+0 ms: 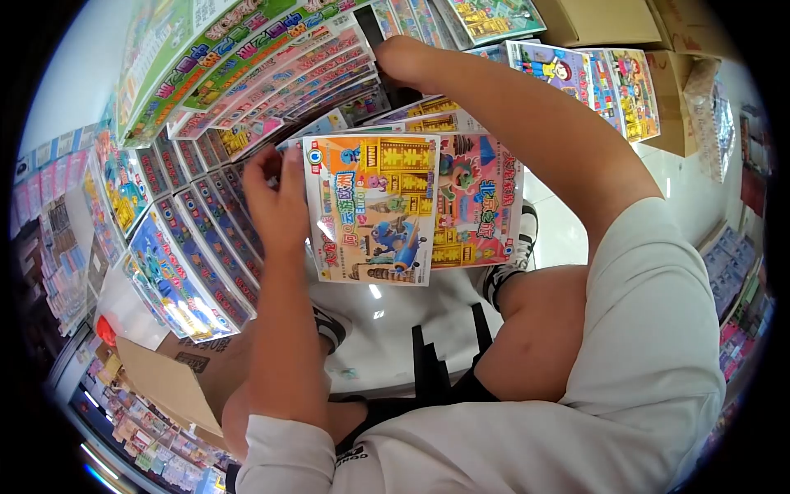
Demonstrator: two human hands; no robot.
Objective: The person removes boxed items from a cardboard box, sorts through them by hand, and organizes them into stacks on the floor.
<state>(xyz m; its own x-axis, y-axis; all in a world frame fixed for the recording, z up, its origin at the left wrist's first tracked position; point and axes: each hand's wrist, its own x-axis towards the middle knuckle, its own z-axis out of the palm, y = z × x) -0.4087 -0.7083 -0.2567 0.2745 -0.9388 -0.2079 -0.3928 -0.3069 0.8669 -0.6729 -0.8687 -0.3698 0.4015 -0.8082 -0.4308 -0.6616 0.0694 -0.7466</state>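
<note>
My left hand (pixel 280 193) has its fingers bent at the left edge of a flat printed packet (pixel 378 218), orange with a blue cartoon airplane and the word Europe, and grips it there. A second flat packet (pixel 477 206), red and pink with a green dragon, lies partly behind it, its left part covered. My right hand (pixel 403 62) reaches far forward beside a rack of similar packets (pixel 288 74). Its fingers are hidden, so what they touch cannot be made out.
Boxed stacks with dark spines (pixel 210 230) stand at the left. An open cardboard box (pixel 164 379) is at lower left, and more cardboard boxes (pixel 601 20) at upper right near other printed packets (pixel 592 82). My knees and shoes are below, above a shiny floor (pixel 370 346).
</note>
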